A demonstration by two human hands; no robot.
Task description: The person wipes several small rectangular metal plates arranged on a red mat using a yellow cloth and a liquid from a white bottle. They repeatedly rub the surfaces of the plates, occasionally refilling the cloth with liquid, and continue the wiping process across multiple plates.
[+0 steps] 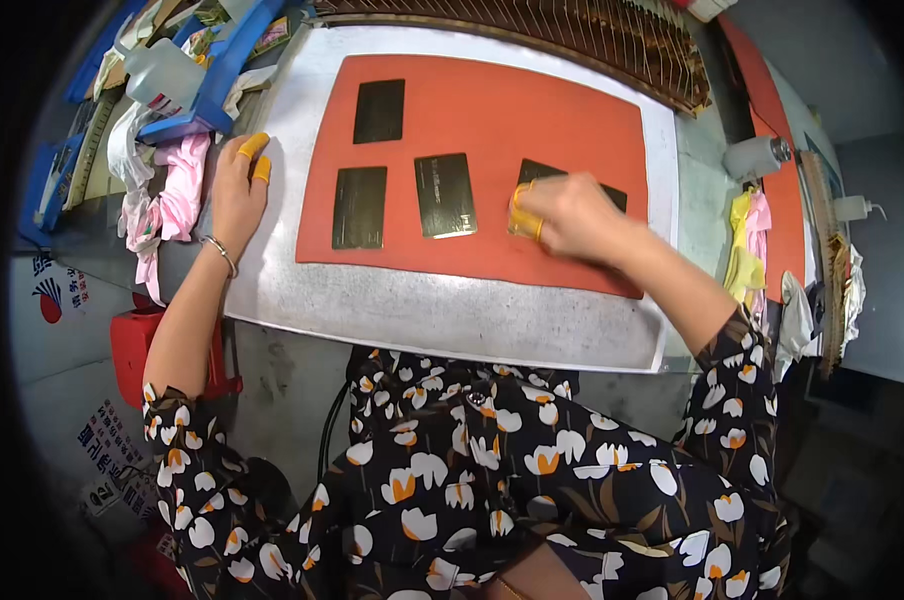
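Note:
Several thin, dark metallic-looking cards lie flat on an orange-red mat. One card is at the far left, and another card lies nearer below it. To their right is a slightly tilted card with light markings. My right hand, a little blurred, covers most of the dark card surface at the mat's right. Its fingers, with yellow finger cots, are curled down and pressed together; what they hold is hidden. My left hand rests at the table's left edge, fingers stretched, also wearing yellow cots.
A rusty rack with wires runs along the back. At the left stand a blue bin, a clear plastic bottle and pink cloth. Another bottle and a yellow cloth are at the right. A red stool stands below.

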